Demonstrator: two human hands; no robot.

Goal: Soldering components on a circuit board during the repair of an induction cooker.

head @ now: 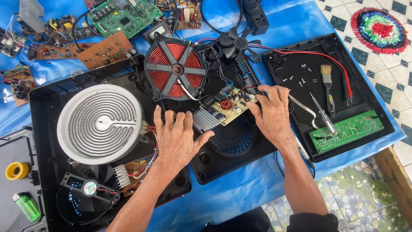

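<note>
We look down on both our hands pressed flat over an opened induction cooker on a blue-covered tabletop (240, 189). Our left hand (178, 137) lies with fingers spread and gripping nothing, its thumb touching the ribbed silver heat sink (206, 120). Our right hand (271, 112) also rests open, fingertips on the edge of the yellow circuit board (231, 105), which sits in the black housing (223, 165) just below the red copper coil (175, 66). To the left lies a white round heating element (101, 123), and beneath it a small fan with a round red, white and green label (90, 187). A yellow tape roll (17, 170) and a green lighter (27, 206) sit at far left. On the black panel to the right lie a paintbrush (328, 83), a screwdriver (322, 114) and a green board (345, 131).
</note>
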